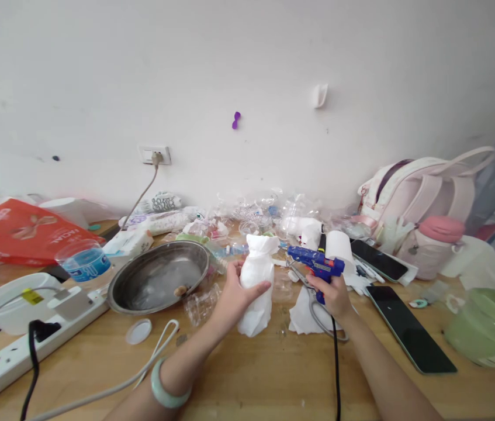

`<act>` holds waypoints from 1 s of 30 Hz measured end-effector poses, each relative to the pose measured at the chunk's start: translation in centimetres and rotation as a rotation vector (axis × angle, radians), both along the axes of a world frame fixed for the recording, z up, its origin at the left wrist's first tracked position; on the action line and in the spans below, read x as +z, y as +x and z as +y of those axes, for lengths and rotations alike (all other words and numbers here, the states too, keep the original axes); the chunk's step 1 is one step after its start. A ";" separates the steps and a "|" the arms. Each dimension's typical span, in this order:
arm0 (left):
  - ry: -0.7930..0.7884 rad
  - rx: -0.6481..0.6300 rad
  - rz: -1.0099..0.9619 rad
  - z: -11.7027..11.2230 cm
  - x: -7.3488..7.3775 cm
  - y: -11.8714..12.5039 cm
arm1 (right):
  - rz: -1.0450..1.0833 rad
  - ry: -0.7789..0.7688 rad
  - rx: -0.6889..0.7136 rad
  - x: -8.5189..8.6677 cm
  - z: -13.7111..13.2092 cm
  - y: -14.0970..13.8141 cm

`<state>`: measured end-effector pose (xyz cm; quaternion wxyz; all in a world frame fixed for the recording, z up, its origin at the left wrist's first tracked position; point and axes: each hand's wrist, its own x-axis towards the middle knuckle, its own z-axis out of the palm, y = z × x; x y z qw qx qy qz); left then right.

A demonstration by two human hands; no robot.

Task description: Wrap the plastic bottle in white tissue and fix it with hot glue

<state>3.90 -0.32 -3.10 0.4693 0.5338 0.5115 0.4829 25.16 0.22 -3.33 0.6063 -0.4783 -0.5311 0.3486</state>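
My left hand is wrapped round a white tissue-covered bottle shape standing upright on the wooden table. A pale green bangle sits on that wrist. My right hand grips a blue glue gun with its nozzle pointing left toward the wrapped shape, a little apart from it. The gun's black cord runs down toward me. Scissors and a sheet of white tissue lie under the right hand.
A steel bowl sits left of the wrapped shape, with a white power strip and white bowl further left. Two dark phones lie on the right, near a pink backpack, a green basin and plastic clutter along the wall.
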 end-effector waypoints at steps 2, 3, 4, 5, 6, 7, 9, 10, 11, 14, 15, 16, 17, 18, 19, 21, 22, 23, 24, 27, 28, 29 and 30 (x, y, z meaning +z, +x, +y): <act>-0.004 0.002 -0.008 -0.1 0.1 0.0 | -0.001 -0.004 0.011 -0.1 0.1 0.1; -0.005 0.005 -0.009 -0.1 0.1 0.0 | -0.002 -0.005 0.016 -0.2 0.1 0.1; -0.006 0.007 -0.007 -0.1 0.2 0.0 | -0.001 -0.006 0.017 -0.2 0.1 0.1; -0.006 0.008 -0.005 -0.1 0.2 -0.1 | 0.002 -0.005 0.015 -0.3 0.1 0.1; -0.004 0.010 -0.003 -0.1 0.2 -0.1 | 0.005 -0.004 0.009 -0.3 0.1 0.1; 0.000 0.012 -0.003 0.0 0.2 -0.1 | 0.010 -0.003 0.004 -0.3 0.1 0.1; 0.003 0.015 0.000 0.0 0.2 -0.1 | 0.012 -0.005 0.011 -0.3 0.0 0.1; 0.002 0.017 0.000 0.0 0.2 -0.1 | 0.008 -0.009 0.022 -0.3 0.0 0.2; -0.001 0.018 -0.001 0.0 0.2 0.0 | 0.000 -0.012 0.033 -0.4 0.0 0.2; -0.009 0.010 -0.011 -0.1 0.4 0.0 | -0.026 0.001 0.042 -0.8 0.1 0.4; -0.008 0.009 -0.015 -0.2 0.4 0.0 | -0.037 0.009 0.044 -1.0 0.1 0.5; -0.006 0.009 -0.017 -0.2 0.4 0.1 | -0.049 0.017 0.048 -1.2 0.2 0.6; -0.004 0.011 -0.019 -0.2 0.4 0.1 | -0.062 0.023 0.051 -1.4 0.2 0.6; -0.002 0.014 -0.019 -0.2 0.3 0.1 | -0.075 0.029 0.053 -1.5 0.2 0.6; 0.001 0.017 -0.019 -0.2 0.3 0.0 | -0.086 0.037 0.055 -1.5 0.2 0.6; 0.011 0.017 -0.016 -0.1 0.0 0.0 | -0.098 0.054 0.048 -1.5 0.2 0.5; 0.015 0.014 -0.013 0.0 -0.1 0.0 | -0.100 0.057 0.041 -1.3 0.1 0.4; 0.017 0.011 -0.009 0.0 -0.1 -0.1 | -0.102 0.054 0.036 -1.2 0.1 0.4; 0.018 0.008 -0.005 0.0 -0.2 -0.1 | -0.102 0.048 0.030 -1.0 0.1 0.4; 0.013 0.009 -0.002 0.1 -0.2 -0.2 | -0.080 0.023 0.023 -0.6 0.0 0.4; 0.014 0.012 -0.002 0.1 -0.1 -0.2 | -0.071 0.017 0.026 -0.5 -0.1 0.4; 0.013 0.015 -0.004 0.1 -0.1 -0.2 | -0.063 0.013 0.027 -0.4 -0.1 0.4; 0.011 0.017 -0.007 0.1 -0.1 -0.1 | -0.058 0.010 0.025 -0.4 -0.1 0.4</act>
